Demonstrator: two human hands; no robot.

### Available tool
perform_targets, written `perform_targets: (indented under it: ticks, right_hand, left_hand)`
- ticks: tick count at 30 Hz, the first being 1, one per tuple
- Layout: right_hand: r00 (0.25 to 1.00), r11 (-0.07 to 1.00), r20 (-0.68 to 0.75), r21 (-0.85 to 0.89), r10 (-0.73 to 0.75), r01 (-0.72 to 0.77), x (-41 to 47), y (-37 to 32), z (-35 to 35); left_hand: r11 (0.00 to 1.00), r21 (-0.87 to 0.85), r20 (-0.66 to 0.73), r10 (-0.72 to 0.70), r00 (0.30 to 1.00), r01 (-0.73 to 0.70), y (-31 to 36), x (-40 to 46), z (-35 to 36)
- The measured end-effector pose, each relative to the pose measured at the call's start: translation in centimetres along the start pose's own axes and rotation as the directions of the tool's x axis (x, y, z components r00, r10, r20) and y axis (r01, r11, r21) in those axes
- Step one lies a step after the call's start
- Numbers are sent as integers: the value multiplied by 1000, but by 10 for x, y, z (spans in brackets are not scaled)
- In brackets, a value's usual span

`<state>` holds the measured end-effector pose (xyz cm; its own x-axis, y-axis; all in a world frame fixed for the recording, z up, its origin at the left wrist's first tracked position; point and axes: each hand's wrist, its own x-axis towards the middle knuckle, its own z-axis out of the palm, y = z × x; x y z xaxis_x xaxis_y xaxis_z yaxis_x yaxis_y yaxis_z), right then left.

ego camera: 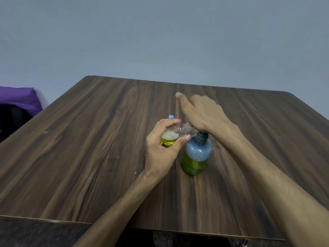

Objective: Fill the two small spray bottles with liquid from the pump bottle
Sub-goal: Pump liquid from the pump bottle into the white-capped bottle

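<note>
You're mid-fill: left hand (161,150) grips tilted spray bottle (175,135) at spout; right hand (204,114) flat, fingers straight, pressing pump bottle (195,155). Next: keep neck aligned, pump steadily.

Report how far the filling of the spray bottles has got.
Done: nothing looks finished. In hand: the left hand grips a small clear bottle, uncapped and tilted toward the pump bottle, part full of yellow liquid with foam; the right hand presses on the pump head. Left: topping this one up and capping it. A light blue cap shows behind the left hand; a second bottle cannot be made out.
</note>
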<state>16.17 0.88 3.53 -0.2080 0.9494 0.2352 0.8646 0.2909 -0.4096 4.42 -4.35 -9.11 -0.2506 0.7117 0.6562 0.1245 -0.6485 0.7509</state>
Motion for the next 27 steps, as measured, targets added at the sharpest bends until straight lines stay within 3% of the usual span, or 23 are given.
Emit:
perform_targets:
  ticks: [6, 9, 13, 17, 21, 27]
  right_hand:
    - [999, 999, -44, 40, -17, 19, 0, 0, -1]
    - [1000, 1000, 11, -15, 2, -2, 0, 0, 3]
    - [998, 999, -61, 22, -24, 26, -2, 0, 0]
    - [1000, 1000, 4, -25, -5, 5, -1, 1, 4]
    - [994, 998, -92, -28, -60, 58, 1, -2, -4]
    - [1000, 999, 15, -42, 6, -5, 1, 1, 6]
  left_hand:
    - [1000, -8, 2, 13, 1000, -13, 2, -1, -1]
    - [1000, -10, 9, 0, 1000, 0, 0, -1, 0]
    - [1000, -2, 1, 17, 1000, -17, 0, -1, -1]
    - [1000, -7, 6, -2, 1000, 2, 0, 0, -1]
    - [1000, -3, -18, 7, 1000, -7, 2, 0, -2]
    - [1000, -13, -17, -2, 1000, 2, 0, 0, -2]
